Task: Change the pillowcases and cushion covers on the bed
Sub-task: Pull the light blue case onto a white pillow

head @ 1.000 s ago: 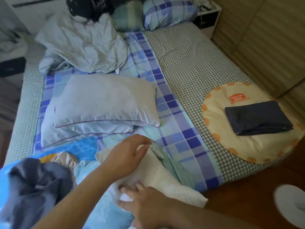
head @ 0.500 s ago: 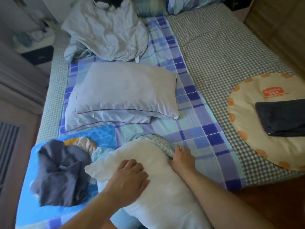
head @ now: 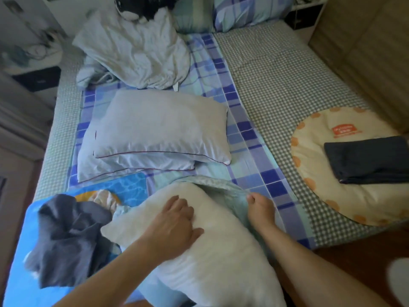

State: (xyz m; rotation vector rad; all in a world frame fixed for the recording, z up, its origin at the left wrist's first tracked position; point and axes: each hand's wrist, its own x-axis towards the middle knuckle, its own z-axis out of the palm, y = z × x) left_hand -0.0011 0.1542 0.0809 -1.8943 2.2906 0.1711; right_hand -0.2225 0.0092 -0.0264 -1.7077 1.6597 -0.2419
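Observation:
A bare white pillow [head: 212, 258] lies at the near edge of the bed, its far end tucked into a pale green patterned pillowcase [head: 223, 187]. My left hand [head: 174, 224] rests flat on top of the pillow with fingers spread. At the pillow's right side, my right hand [head: 261, 209] grips the edge of the pillowcase with curled fingers. Two pale pillows [head: 159, 134] with dark red piping are stacked further up the bed.
A crumpled dark grey cloth [head: 66, 238] lies on a bright blue pillow [head: 20, 269] at the near left. A round cream cushion [head: 318, 196] bearing a folded dark cloth [head: 367, 160] sits at right. A rumpled white pillow [head: 137, 54] and plaid pillows [head: 250, 12] lie near the headboard.
My left hand has settled flat on the white pillow, and my right hand has moved to its right side and taken hold of the pillowcase edge. The view has shifted slightly.

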